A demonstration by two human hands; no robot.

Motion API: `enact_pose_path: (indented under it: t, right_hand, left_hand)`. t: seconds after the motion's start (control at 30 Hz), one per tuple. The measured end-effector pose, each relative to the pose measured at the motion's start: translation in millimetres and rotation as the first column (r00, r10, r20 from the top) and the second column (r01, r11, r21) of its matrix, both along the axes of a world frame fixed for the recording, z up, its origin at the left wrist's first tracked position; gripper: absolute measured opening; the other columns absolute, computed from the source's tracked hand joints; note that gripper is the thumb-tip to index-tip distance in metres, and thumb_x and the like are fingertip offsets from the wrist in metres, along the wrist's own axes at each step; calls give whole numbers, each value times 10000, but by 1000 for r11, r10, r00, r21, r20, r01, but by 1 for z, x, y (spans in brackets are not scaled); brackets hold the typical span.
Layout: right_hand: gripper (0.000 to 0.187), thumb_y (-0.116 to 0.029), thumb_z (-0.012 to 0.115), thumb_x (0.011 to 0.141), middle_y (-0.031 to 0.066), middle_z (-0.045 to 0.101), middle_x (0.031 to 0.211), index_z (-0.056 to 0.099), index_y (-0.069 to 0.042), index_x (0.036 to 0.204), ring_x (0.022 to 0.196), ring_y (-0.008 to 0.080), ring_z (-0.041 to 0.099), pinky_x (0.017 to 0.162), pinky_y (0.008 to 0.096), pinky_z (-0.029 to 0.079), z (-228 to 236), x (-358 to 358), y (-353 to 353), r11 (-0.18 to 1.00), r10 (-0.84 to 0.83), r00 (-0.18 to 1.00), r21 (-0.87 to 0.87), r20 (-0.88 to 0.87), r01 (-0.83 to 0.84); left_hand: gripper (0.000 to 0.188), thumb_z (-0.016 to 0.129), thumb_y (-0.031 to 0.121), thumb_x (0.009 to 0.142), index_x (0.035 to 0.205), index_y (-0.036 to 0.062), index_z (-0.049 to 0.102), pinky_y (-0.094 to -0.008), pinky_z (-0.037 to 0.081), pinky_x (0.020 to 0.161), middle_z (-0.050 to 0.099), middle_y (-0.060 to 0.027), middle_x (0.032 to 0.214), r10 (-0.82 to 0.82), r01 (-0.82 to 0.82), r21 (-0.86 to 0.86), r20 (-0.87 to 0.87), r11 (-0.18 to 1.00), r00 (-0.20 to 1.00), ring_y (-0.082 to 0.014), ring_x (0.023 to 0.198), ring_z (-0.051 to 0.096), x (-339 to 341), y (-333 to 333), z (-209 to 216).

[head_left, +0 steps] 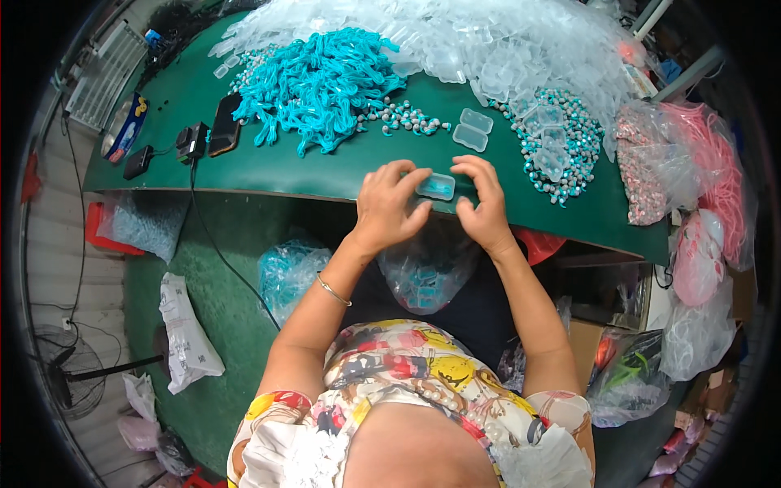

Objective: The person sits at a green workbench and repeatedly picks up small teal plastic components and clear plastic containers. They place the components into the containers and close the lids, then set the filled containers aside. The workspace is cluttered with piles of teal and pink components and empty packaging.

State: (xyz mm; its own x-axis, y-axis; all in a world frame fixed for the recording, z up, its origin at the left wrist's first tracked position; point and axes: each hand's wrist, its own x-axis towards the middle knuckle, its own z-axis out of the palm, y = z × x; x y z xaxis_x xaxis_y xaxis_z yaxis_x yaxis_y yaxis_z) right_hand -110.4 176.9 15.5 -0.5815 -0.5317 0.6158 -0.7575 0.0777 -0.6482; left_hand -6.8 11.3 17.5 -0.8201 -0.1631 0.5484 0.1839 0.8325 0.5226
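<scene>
At the far left of the green desk [268, 167] lie a dark phone [224, 124] and a small black charger block [193, 141], with a cable running off the near edge. Just right of them sits a heap of turquoise cords [321, 81], with a scatter of small beads [404, 119] trailing from it.

The left hand [389, 207] rises from the lower middle, forearm angled up and slightly right, a thin bangle [333, 289] on the wrist. Its fingers curl inward, thumb and fingertips pinching the left end of a small clear plastic case [436, 186] with turquoise contents. The case is held at the desk's near edge, between both hands. The right hand [485, 203] mirrors it: forearm slanting up and left, fingers arched over and thumb below, closed on the case's right end.

Just beyond the hands an open, empty clear case [473, 130] lies on the desk. Farther right is a spread of turquoise beads [569, 142] with more clear cases on it, and behind stretches a large pile of clear cases [488, 41]. At the right edge stand bags of pink cords [708, 163].

Below the desk, between the forearms, hangs a clear bag [427, 272] of filled cases.
</scene>
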Motion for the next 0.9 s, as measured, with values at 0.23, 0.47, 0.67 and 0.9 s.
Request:
enact_pose_path:
  t: [0.23,0.47,0.67,0.9]
  right_hand:
    - [400,99,384,807,57,561,1055,543,-31,1150,952,133,534,864,277,454,-25,-8,3,966,2,902,-234,431,110]
    - [350,89,399,828,31,560,964,560,-28,1115,829,99,515,763,249,465,-37,-9,1,879,80,837,-434,542,197]
    - [310,77,439,846,36,566,983,570,-27,1108,842,88,521,755,232,461,-31,-13,-1,886,131,802,-432,583,169]
    - [318,-26,613,825,109,602,1080,595,-68,1140,1017,262,574,853,379,465,-13,-41,-9,934,-341,939,91,-55,345]
  left_hand:
    - [377,588,161,915,1276,53,583,-433,384,1023,519,-179,1323,50,-39,48,-249,998,967,-339,1198,500,-27,-10,53]
    - [680,468,623,910,1454,216,434,-725,134,1070,277,-122,1576,-21,95,-434,172,896,985,-402,1453,209,-56,24,-2]
    - [653,571,535,890,1432,199,429,-635,240,1072,378,-139,1485,-83,148,-352,195,924,977,-395,1389,306,-47,25,2]
    - [309,737,206,798,1055,57,650,-414,457,803,626,-104,1007,-118,108,-236,-26,966,993,-297,939,572,-4,30,-2]
